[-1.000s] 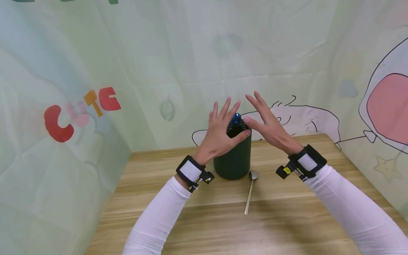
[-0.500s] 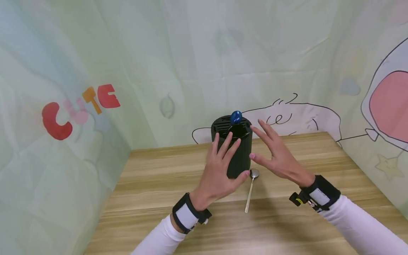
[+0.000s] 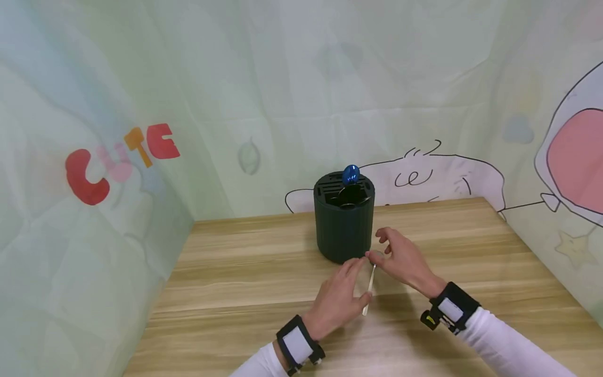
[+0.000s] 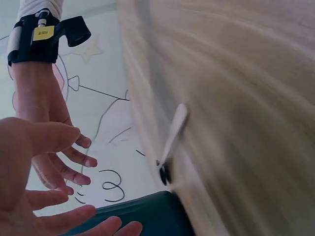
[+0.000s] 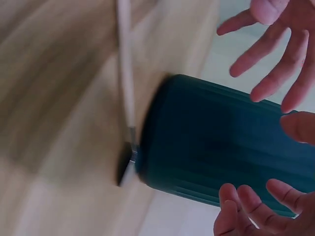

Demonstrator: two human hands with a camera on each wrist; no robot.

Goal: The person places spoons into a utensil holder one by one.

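A spoon (image 3: pixel 371 284) with a pale handle and metal bowl lies on the wooden table, its bowl close to the base of a dark green utensil holder (image 3: pixel 343 230). My left hand (image 3: pixel 338 298) hovers to the left of the handle, fingers reaching forward. Over the bowl end is my right hand (image 3: pixel 402 259), its fingers loosely bent. The left wrist view shows the spoon (image 4: pixel 174 130) apart from both hands. In the right wrist view, nothing lies between the right hand's thumb and fingers (image 5: pixel 251 201), and the holder (image 5: pixel 211 142) stands behind them.
A shiny blue spoon (image 3: pixel 350 175) sticks up from the holder's slotted top. Behind the table (image 3: pixel 235 293) hangs a printed cloth (image 3: pixel 292 104), which also lines both sides.
Both hands have come down from the holder's top toward the spoon on the table. The right fingers have bent more. Spoon and holder stay put.
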